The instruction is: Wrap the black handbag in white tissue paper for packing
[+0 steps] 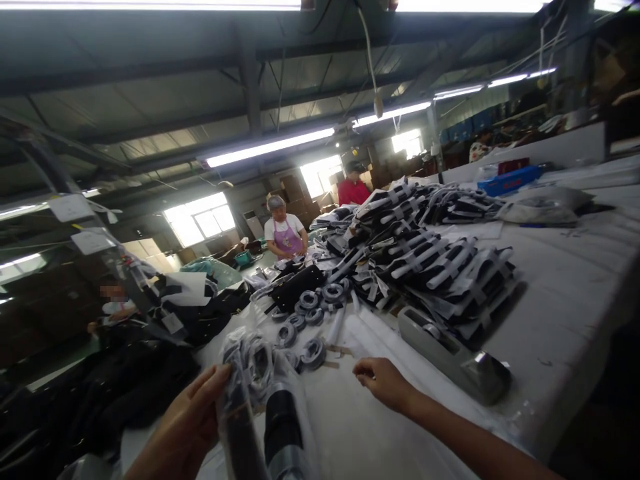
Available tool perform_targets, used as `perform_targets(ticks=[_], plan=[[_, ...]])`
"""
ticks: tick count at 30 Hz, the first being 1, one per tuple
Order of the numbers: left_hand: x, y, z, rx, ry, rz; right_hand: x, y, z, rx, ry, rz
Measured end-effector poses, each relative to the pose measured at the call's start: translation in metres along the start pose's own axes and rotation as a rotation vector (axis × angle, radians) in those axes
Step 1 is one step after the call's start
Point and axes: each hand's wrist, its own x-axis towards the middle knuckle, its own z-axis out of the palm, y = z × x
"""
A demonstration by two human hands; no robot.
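Note:
My left hand (187, 423) grips a clear plastic bag (255, 400) that holds a black cylindrical item and coiled grey cable. My right hand (383, 381) reaches forward over the white tabletop (565, 300), fingers curled and pinched near a small strip of tape (336, 350); whether it holds anything is unclear. Just ahead lie several coiled grey cables (310, 307). A grey tape dispenser (450, 353) sits to the right of my right hand.
A large heap of black and white bagged items (430, 253) covers the table's middle. Dark goods (100, 393) pile up at the left. Three people work further back: one in a purple apron (286, 230), one in red (353, 190), one at the left (115, 303). A blue box (513, 179) is far right.

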Motion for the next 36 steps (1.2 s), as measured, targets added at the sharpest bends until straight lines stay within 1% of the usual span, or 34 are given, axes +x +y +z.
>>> perform_targets(ticks=[3,8,11,14,18,21,23,25,27,30,32,33,36], plan=[[0.005,-0.009,-0.007,0.001,-0.061,-0.055,0.033,0.004,0.019,-0.121,-0.052,0.046],[0.02,-0.031,-0.022,-0.055,-0.047,-0.123,0.09,0.002,0.061,-0.289,-0.087,0.193],[0.026,-0.039,-0.029,-0.078,-0.076,-0.132,0.109,0.0,0.077,-0.351,-0.115,0.282],[0.029,-0.044,-0.033,-0.111,-0.104,-0.11,0.117,-0.002,0.079,-0.378,-0.16,0.339],[0.033,-0.048,-0.036,-0.127,-0.114,-0.053,0.108,-0.002,0.064,-0.352,-0.217,0.329],[0.033,-0.048,-0.039,-0.117,-0.103,-0.023,0.085,-0.005,0.043,-0.272,-0.223,0.254],[0.032,-0.048,-0.04,-0.119,-0.09,-0.03,0.064,-0.014,0.027,-0.182,-0.195,0.177],[0.031,-0.048,-0.041,-0.123,-0.067,-0.041,0.042,-0.03,0.013,-0.067,-0.167,0.087],[0.029,-0.048,-0.039,-0.125,-0.049,-0.034,0.021,-0.053,0.003,0.053,-0.179,0.009],[0.024,-0.048,-0.034,-0.099,-0.051,-0.015,-0.001,-0.094,-0.005,0.292,-0.315,-0.069],[0.018,-0.046,-0.03,-0.051,-0.072,0.016,-0.006,-0.118,-0.005,0.394,-0.397,-0.095],[0.015,-0.045,-0.028,-0.019,-0.08,0.032,-0.007,-0.127,-0.004,0.408,-0.416,-0.097],[0.008,-0.041,-0.022,0.071,-0.084,0.083,0.0,-0.147,0.004,0.392,-0.422,-0.088]])
